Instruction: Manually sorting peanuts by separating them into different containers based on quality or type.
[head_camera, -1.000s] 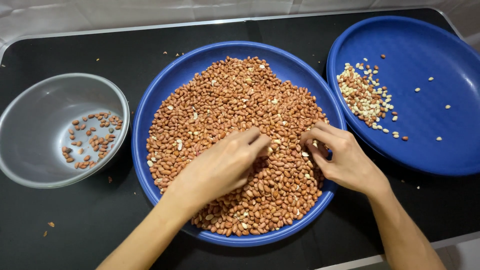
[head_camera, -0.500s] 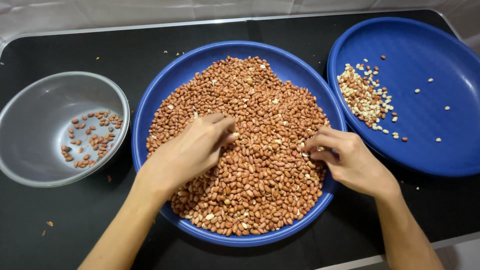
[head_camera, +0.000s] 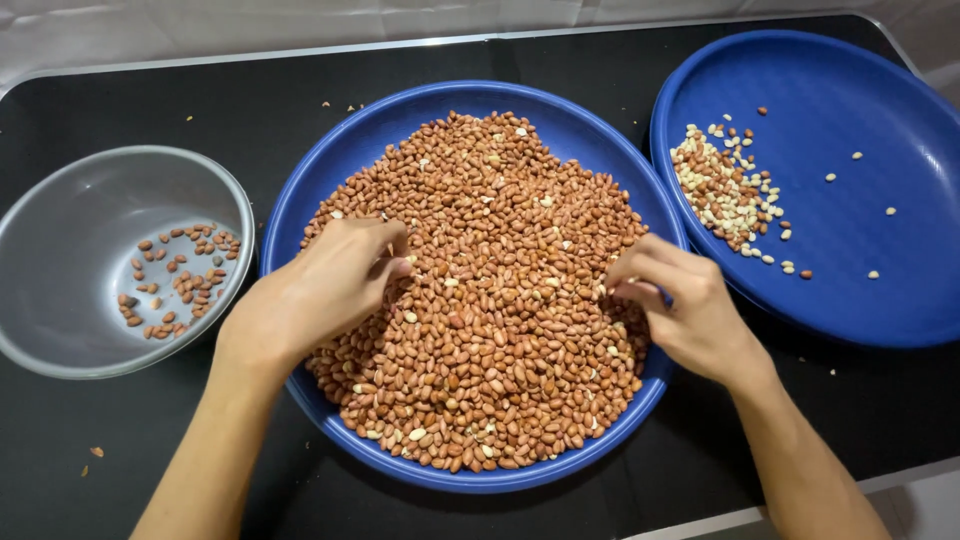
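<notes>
Left hand (head_camera: 330, 285) and right hand (head_camera: 675, 300) palm-down on peanuts (head_camera: 480, 300) in middle blue tray (head_camera: 300, 200), fingers curled narrow, pinching; pinched nuts hidden. Forearms cut off below.

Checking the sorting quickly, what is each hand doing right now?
Left hand: fingers curled on the peanuts in the middle blue tray; whether it holds any cannot be told.
Right hand: fingertips pinched together at the pile's edge; contents cannot be told.
</notes>
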